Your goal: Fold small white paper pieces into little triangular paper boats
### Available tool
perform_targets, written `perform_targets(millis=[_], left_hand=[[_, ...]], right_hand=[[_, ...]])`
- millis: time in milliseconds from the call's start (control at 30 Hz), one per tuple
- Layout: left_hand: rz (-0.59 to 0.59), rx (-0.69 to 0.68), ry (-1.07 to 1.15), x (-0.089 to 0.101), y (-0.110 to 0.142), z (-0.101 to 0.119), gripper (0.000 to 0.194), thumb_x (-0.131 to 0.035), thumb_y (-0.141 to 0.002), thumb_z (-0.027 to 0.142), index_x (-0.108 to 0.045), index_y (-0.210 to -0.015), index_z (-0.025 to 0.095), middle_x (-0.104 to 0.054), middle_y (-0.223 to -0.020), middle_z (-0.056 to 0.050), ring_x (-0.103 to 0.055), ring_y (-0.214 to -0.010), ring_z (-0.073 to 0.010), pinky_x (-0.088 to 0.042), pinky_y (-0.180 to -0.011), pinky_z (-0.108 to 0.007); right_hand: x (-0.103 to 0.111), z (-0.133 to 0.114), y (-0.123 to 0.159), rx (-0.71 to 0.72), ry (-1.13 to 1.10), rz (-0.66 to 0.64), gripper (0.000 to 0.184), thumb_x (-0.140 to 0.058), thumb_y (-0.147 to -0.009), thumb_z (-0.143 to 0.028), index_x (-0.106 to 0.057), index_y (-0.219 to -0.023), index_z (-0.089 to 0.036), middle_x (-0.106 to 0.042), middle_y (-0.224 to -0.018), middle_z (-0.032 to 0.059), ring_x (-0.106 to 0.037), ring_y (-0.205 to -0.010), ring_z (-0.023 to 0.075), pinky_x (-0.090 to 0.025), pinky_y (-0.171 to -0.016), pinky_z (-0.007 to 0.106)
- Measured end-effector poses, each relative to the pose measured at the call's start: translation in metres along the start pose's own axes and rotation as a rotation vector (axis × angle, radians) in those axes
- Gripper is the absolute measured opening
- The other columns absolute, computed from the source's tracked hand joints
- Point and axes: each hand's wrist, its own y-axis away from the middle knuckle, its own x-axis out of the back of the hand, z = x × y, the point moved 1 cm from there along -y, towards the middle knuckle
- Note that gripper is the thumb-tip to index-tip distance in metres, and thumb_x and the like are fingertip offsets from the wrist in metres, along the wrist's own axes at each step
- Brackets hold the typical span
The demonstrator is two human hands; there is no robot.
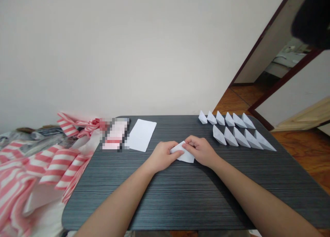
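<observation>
A partly folded piece of white paper (187, 157) is held between both hands over the middle of the dark table. My left hand (165, 156) pinches its left side, thumb on top. At the upper right side of the paper, my right hand (202, 150) grips it with thumb and bent fingers. Part of the paper is hidden under the fingers. To the right stand folded white paper boats in two rows, among them a back-row boat (230, 119) and a front-row boat (219, 135). Flat white paper sheets (142, 135) lie to the left of my hands.
The dark wood-grain table (165, 202) stands against a pale wall (144, 51). A blurred-out rectangular object (116, 134) lies at its left back. Red-and-white striped cloth (60, 163) is heaped beside the left edge. Wooden floor (304, 151) and a doorway are on the right.
</observation>
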Motion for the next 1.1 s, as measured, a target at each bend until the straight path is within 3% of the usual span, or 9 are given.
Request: perform_targets(millis=[267,567,800,1100], left_hand=[[0.048,-0.003,-0.012,0.002,-0.001,0.001,0.031,-0.045,-0.085,0.041,-0.060,-0.076,0.015,-0.056,-0.066,0.002,-0.048,-0.061,-0.0107,-0.032,-0.055,-0.022],[0.022,0.009,0.003,0.002,-0.002,-0.002,0.032,-0.047,-0.083,0.042,-0.056,-0.068,0.015,-0.053,-0.062,0.002,-0.046,-0.057,-0.0103,-0.030,-0.051,-0.021],[0.078,0.109,0.187,0.001,-0.004,-0.010,0.031,-0.045,-0.084,0.043,-0.057,-0.077,0.015,-0.056,-0.060,0.001,-0.052,-0.054,-0.0114,-0.036,-0.051,-0.021],[0.063,0.101,0.334,0.001,-0.007,-0.016,0.037,-0.036,-0.089,0.042,-0.060,-0.085,0.014,-0.058,-0.054,-0.001,-0.048,-0.047,-0.0098,-0.036,-0.049,-0.021]], right_hand=[[-0.001,-0.002,-0.001,0.084,0.028,-0.121,0.022,-0.048,-0.088,-0.030,-0.056,-0.072,-0.017,-0.053,-0.060,-0.0029,-0.049,-0.055,0.0101,-0.032,-0.053,0.022],[0.001,-0.003,-0.002,0.037,0.047,-0.062,0.027,-0.049,-0.087,-0.033,-0.053,-0.066,-0.017,-0.049,-0.056,-0.0035,-0.048,-0.053,0.0102,-0.031,-0.051,0.022],[0.001,0.002,0.001,-0.101,-0.209,-0.165,0.022,-0.042,-0.090,-0.033,-0.055,-0.080,-0.018,-0.059,-0.058,-0.0023,-0.056,-0.050,0.0109,-0.042,-0.052,0.021],[0.006,0.005,0.000,-0.113,-0.170,-0.059,0.024,-0.040,-0.091,-0.032,-0.057,-0.079,-0.019,-0.055,-0.054,-0.0037,-0.052,-0.048,0.0103,-0.039,-0.052,0.021]])
